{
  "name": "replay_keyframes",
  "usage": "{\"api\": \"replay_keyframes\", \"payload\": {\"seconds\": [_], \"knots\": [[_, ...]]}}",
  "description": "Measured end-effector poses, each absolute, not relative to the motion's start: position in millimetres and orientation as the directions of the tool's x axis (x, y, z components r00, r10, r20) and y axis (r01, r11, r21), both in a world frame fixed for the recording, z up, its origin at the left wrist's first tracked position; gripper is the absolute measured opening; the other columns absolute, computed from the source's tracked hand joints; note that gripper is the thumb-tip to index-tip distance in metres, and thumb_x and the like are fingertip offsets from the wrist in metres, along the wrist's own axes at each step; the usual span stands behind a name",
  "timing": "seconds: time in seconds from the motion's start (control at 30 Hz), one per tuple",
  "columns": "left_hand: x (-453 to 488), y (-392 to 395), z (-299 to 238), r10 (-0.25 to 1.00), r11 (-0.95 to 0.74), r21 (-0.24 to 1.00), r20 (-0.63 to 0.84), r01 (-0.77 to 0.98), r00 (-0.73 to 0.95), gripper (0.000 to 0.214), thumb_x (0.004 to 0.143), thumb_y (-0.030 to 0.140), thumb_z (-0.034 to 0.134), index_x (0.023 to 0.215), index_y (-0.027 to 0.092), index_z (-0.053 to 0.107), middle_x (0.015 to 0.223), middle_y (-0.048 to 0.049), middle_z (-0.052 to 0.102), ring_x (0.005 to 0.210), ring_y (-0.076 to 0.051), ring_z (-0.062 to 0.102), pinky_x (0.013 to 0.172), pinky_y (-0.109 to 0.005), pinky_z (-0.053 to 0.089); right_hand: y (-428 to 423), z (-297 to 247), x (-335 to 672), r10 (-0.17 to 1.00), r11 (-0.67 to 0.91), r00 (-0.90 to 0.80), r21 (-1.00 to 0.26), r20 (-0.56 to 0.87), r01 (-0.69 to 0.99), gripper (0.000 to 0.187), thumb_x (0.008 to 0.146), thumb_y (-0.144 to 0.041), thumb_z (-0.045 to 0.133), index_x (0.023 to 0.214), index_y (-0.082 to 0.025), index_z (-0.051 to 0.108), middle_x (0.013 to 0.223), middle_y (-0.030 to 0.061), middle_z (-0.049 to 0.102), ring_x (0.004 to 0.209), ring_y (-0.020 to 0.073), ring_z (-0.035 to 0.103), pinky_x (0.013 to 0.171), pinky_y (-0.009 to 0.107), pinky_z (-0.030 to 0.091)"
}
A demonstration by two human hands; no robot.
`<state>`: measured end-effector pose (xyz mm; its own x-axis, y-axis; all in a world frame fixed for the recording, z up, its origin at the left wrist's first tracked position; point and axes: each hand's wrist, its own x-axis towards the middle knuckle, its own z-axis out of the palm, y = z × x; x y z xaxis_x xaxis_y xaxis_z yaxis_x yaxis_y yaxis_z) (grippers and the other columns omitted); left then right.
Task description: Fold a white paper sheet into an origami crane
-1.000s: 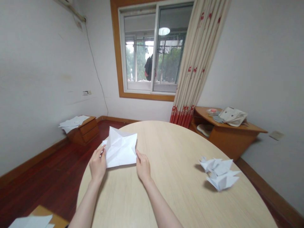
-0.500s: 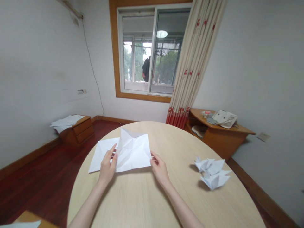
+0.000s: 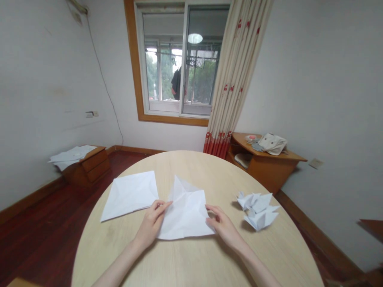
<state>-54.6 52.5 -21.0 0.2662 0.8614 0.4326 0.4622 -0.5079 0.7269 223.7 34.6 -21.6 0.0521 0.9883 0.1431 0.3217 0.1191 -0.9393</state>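
Observation:
A creased white paper sheet (image 3: 187, 211) lies partly lifted on the round light-wood table (image 3: 191, 259). My left hand (image 3: 152, 224) pinches its left edge, fingers together on the paper. On the other side my right hand (image 3: 223, 226) grips the right edge with curled fingers. A second creased white sheet (image 3: 130, 194) lies flat on the table to the left, apart from both hands. Several folded white paper figures (image 3: 259, 209) sit in a small heap on the table at the right.
A low wooden cabinet (image 3: 82, 165) with papers on top stands by the left wall. A wooden corner desk (image 3: 266, 163) with a cloth bag stands at the right, beside a curtain (image 3: 236, 75) and window. Dark red floor surrounds the table.
Both hands have brought the creased sheet toward me and to the right across the table. The second flat sheet that lay under it now lies uncovered at the left.

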Motion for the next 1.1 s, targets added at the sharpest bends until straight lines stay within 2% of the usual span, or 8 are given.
{"api": "replay_keyframes", "payload": {"seconds": [0.1, 0.27, 0.4, 0.6, 0.73, 0.83, 0.9, 1.1], "knots": [[-49, 49, -19, 0.85, -0.523, 0.731, 0.411, 0.438, 0.33, 0.041, 0.089, 0.021, 0.038, 0.121, 0.025, 0.064, 0.104, -0.0093, 0.058, 0.096, -0.022, 0.059, 0.087, -0.034, 0.048, 30, -20, 233, 0.984, 0.133, 0.06, -0.924, 0.165, 0.359, 0.04, 0.064, -0.026, 0.058, 0.1, -0.019, 0.072, 0.104, 0.01, 0.067, 0.083, 0.0217, 0.061, 0.075, 0.034, 0.048], [-49, 47, -15, 0.847, -0.515, 0.728, 0.35, 0.452, 0.399, 0.04, 0.09, 0.022, 0.039, 0.121, 0.024, 0.064, 0.103, -0.0088, 0.059, 0.096, -0.022, 0.059, 0.087, -0.033, 0.048, 20, -20, 240, 0.982, 0.1, 0.1, -0.884, 0.163, 0.456, 0.032, 0.065, -0.022, 0.057, 0.091, -0.02, 0.074, 0.094, 0.0084, 0.069, 0.066, 0.0195, 0.06, 0.069, 0.034, 0.05], [-52, 46, -13, 0.853, -0.495, 0.693, 0.276, 0.524, 0.442, 0.037, 0.092, 0.027, 0.039, 0.122, 0.025, 0.062, 0.105, -0.0073, 0.061, 0.097, -0.021, 0.059, 0.087, -0.032, 0.047, 10, -17, 239, 0.99, 0.106, 0.008, -0.764, 0.144, 0.636, 0.031, 0.071, -0.017, 0.049, 0.094, -0.018, 0.071, 0.092, 0.0076, 0.068, 0.071, 0.0194, 0.062, 0.072, 0.032, 0.049], [-59, 52, -19, 0.842, -0.539, 0.492, 0.322, 0.683, 0.433, 0.035, 0.095, 0.036, 0.042, 0.119, 0.025, 0.064, 0.095, -0.0066, 0.063, 0.088, -0.022, 0.06, 0.079, -0.034, 0.049, 3, -11, 238, 0.989, 0.089, -0.011, -0.535, 0.148, 0.84, 0.025, 0.086, -0.024, 0.042, 0.09, -0.02, 0.067, 0.096, 0.0069, 0.066, 0.088, 0.023, 0.064, 0.076, 0.033, 0.049], [-62, 55, -20, 0.796, -0.588, 0.384, 0.431, 0.712, 0.426, 0.034, 0.093, 0.034, 0.044, 0.114, 0.022, 0.067, 0.09, -0.0087, 0.059, 0.084, -0.024, 0.059, 0.075, -0.037, 0.05, 5, -12, 240, 0.952, 0.246, -0.115, -0.484, 0.284, 0.84, 0.027, 0.086, -0.017, 0.042, 0.101, -0.018, 0.064, 0.103, 0.0103, 0.063, 0.098, 0.0237, 0.061, 0.083, 0.036, 0.05], [-62, 53, -18, 0.763, -0.636, 0.411, 0.466, 0.653, 0.449, 0.032, 0.092, 0.029, 0.045, 0.115, 0.022, 0.066, 0.101, -0.0104, 0.06, 0.095, -0.024, 0.058, 0.084, -0.039, 0.05, 7, -16, 242, 0.893, 0.407, -0.248, -0.435, 0.377, 0.803, 0.032, 0.087, -0.015, 0.041, 0.109, -0.018, 0.063, 0.111, 0.0123, 0.062, 0.106, 0.0239, 0.058, 0.09, 0.04, 0.049], [-61, 50, -17, 0.761, -0.649, 0.466, 0.418, 0.602, 0.496, 0.031, 0.092, 0.028, 0.047, 0.117, 0.024, 0.064, 0.114, -0.0098, 0.059, 0.106, -0.024, 0.057, 0.093, -0.039, 0.047, 8, -19, 243, 0.864, 0.475, -0.327, -0.406, 0.383, 0.781, 0.035, 0.088, -0.014, 0.04, 0.114, -0.02, 0.062, 0.12, 0.0116, 0.061, 0.112, 0.024, 0.056, 0.095, 0.043, 0.047], [-57, 44, -18, 0.76, -0.613, 0.551, 0.215, 0.567, 0.613, 0.035, 0.09, 0.033, 0.053, 0.124, 0.028, 0.06, 0.136, -0.0053, 0.051, 0.123, -0.024, 0.05, 0.106, -0.04, 0.04, 7, -21, 241, 0.877, 0.48, -0.416, -0.398, 0.241, 0.782, 0.039, 0.092, -0.019, 0.043, 0.127, -0.023, 0.058, 0.135, 0.0065, 0.056, 0.126, 0.0232, 0.049, 0.108, 0.047, 0.038]]}}
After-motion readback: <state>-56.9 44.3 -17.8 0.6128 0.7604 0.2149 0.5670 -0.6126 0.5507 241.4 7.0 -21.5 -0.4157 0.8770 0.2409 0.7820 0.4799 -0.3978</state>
